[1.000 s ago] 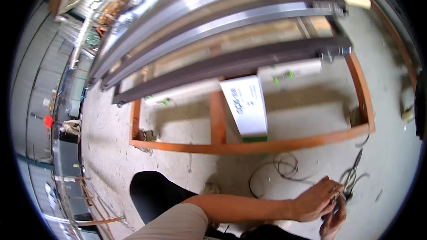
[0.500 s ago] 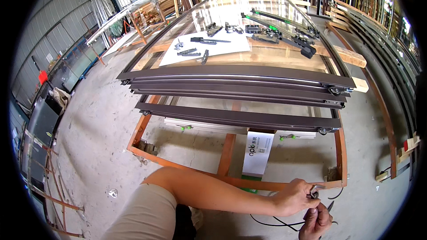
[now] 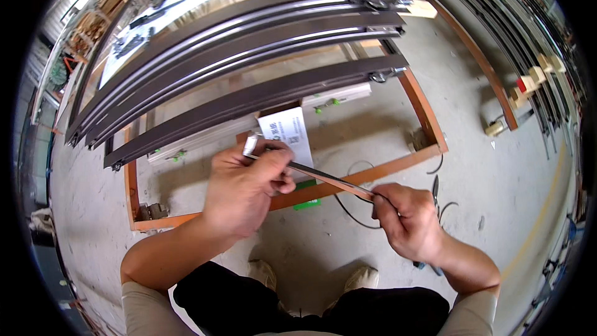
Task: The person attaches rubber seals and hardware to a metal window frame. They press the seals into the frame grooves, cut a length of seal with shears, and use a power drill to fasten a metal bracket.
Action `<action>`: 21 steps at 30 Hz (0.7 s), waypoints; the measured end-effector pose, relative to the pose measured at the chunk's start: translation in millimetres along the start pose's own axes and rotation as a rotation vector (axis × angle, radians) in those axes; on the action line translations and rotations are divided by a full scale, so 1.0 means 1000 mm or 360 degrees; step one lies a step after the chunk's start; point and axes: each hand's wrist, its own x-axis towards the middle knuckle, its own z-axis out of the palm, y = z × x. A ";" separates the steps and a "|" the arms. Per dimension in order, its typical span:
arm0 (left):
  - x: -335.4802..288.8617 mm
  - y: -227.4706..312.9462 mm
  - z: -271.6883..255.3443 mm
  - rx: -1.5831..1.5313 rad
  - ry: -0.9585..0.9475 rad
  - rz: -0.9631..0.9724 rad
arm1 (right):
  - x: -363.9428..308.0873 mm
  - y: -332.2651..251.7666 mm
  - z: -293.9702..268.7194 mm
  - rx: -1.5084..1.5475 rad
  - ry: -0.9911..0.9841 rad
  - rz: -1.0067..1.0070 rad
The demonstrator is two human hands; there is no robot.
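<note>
A thin dark strip with a pale edge (image 3: 329, 179) runs taut between my two hands in front of the orange frame. My left hand (image 3: 245, 186), slightly blurred, pinches its left end between thumb and fingers, where a short silvery piece (image 3: 250, 145) sticks out. My right hand (image 3: 407, 219) is closed round the other end, lower and to the right. A dark pointed tool (image 3: 436, 188) shows behind the right hand; most of it is hidden, so its kind is unclear. A thin black cable (image 3: 354, 216) curves below the strip.
Brown metal-framed glass panels (image 3: 261, 90) lie stacked on an orange steel stand (image 3: 429, 118). Below them is a white box (image 3: 289, 130). Black hardware (image 3: 149, 17) rests on the top glass. Long profiles (image 3: 491, 43) lean at the right; my shoes (image 3: 360, 278) stand on concrete.
My hands, close together at the lower right before, are now apart near the middle with the strip stretched between them. The view has tilted down and swung right.
</note>
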 end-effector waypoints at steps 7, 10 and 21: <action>-0.011 0.013 0.002 0.0132 0.0182 0.0109 | -0.025 0.025 -0.007 -0.0193 0.0098 0.0014; -0.006 0.024 -0.028 0.0147 0.0244 0.0217 | -0.045 0.048 -0.012 -0.0181 0.0044 0.0142; -0.099 0.066 -0.220 0.0006 0.0901 0.0187 | -0.115 0.158 0.005 -0.0196 -0.0218 0.0199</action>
